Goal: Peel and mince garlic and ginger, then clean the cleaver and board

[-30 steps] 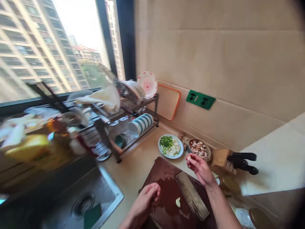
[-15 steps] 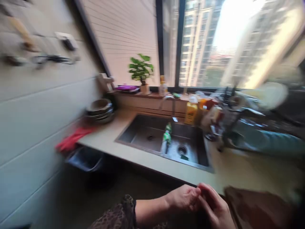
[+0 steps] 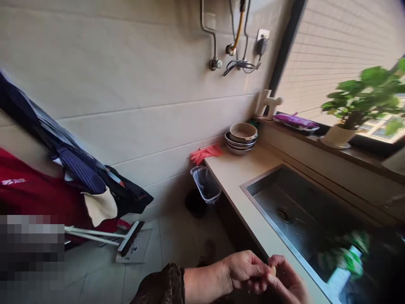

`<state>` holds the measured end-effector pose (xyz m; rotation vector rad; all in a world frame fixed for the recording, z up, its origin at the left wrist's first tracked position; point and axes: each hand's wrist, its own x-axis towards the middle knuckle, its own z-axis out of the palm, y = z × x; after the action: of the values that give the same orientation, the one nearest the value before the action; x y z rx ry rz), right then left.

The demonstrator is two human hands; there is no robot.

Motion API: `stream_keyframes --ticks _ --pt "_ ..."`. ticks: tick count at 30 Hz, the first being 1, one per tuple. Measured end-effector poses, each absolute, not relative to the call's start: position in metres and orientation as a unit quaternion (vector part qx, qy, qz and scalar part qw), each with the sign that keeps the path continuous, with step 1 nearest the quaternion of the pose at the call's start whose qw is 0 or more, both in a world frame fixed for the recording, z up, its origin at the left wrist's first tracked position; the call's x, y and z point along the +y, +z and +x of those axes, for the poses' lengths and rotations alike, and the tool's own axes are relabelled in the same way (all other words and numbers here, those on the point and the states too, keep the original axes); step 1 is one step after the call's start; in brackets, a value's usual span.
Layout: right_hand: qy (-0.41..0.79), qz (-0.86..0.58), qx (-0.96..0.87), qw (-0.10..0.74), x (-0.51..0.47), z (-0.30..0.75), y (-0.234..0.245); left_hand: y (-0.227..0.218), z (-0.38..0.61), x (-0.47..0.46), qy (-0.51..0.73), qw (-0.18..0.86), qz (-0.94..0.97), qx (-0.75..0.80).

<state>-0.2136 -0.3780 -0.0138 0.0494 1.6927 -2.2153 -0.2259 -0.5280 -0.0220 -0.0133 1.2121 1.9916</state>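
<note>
My left hand (image 3: 245, 270) comes in from below in a dark sleeve, fingers curled and thumb pressed forward. Its fingertips meet those of my right hand (image 3: 287, 280) over the counter's front edge. Pinched where they meet is a small pale piece (image 3: 273, 270), possibly a garlic clove; most of it is covered by the fingers. Just right of my hands is the steel sink (image 3: 268, 211), with a green-and-white cloth or packet (image 3: 351, 259) over its divider.
A lined bin (image 3: 207, 185) hangs at the counter's left end, beside pink gloves (image 3: 205, 154) and stacked bowls (image 3: 242, 137). A potted plant (image 3: 340, 134) stands on the sill. Hanging aprons (image 3: 79, 177), a broom and a dustpan (image 3: 136, 249) are at the left.
My view has swung left, bringing the wall, aprons and bin into sight and moving the sink rightward. My hands stay together, and the small pale piece now shows between the fingertips.
</note>
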Motion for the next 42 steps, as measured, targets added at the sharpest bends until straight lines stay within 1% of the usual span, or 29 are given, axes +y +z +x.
stream_keyframes --ticks 2,4,6,8,10,15,19,23,28,30,32,34,37,42 --pt "-0.798 0.047 0.571 0.187 -0.415 -0.258 -0.023 -0.028 -0.258 -0.57 0.814 0.354 -0.031 0.459" --pt "-0.809 0.091 0.55 0.186 -0.452 -0.302 -0.03 -0.039 -0.297 -0.617 0.813 0.287 -0.058 0.504" --pt "-0.814 0.127 0.534 0.192 -0.486 -0.339 -0.033 -0.052 -0.341 -0.667 0.742 0.18 -0.09 0.64" --pt "-0.81 0.132 0.529 0.213 -0.515 -0.366 -0.033 -0.068 -0.387 -0.713 0.625 0.079 -0.114 0.768" --pt "-0.805 0.119 0.533 0.233 -0.539 -0.385 -0.031 -0.084 -0.428 -0.75 0.542 0.026 -0.122 0.831" --pt "-0.791 0.126 0.532 0.276 -0.577 -0.414 -0.035 -0.125 -0.479 -0.794 0.481 0.061 -0.081 0.871" --pt "-0.778 0.123 0.528 0.317 -0.595 -0.437 -0.039 -0.139 -0.484 -0.801 0.475 0.061 -0.062 0.876" --pt "-0.767 0.096 0.538 0.336 -0.61 -0.46 -0.043 -0.132 -0.485 -0.799 0.514 0.022 -0.113 0.85" --pt "-0.744 0.005 0.587 0.319 -0.621 -0.481 -0.053 -0.097 -0.466 -0.782 0.58 -0.034 -0.228 0.781" --pt "-0.737 -0.049 0.602 0.304 -0.623 -0.487 -0.056 -0.077 -0.451 -0.77 0.656 -0.042 -0.258 0.708" --pt "-0.73 -0.093 0.615 0.283 -0.623 -0.492 -0.058 -0.057 -0.436 -0.758 0.752 -0.049 -0.279 0.595" --pt "-0.716 -0.143 0.634 0.255 -0.623 -0.495 -0.059 -0.04 -0.425 -0.749 0.815 -0.061 -0.297 0.494" --pt "-0.685 -0.229 0.657 0.217 -0.624 -0.497 -0.059 -0.025 -0.414 -0.741 0.833 -0.09 -0.325 0.439" --pt "-0.656 -0.325 0.656 0.185 -0.624 -0.502 -0.059 -0.025 -0.41 -0.74 0.843 -0.107 -0.353 0.392"
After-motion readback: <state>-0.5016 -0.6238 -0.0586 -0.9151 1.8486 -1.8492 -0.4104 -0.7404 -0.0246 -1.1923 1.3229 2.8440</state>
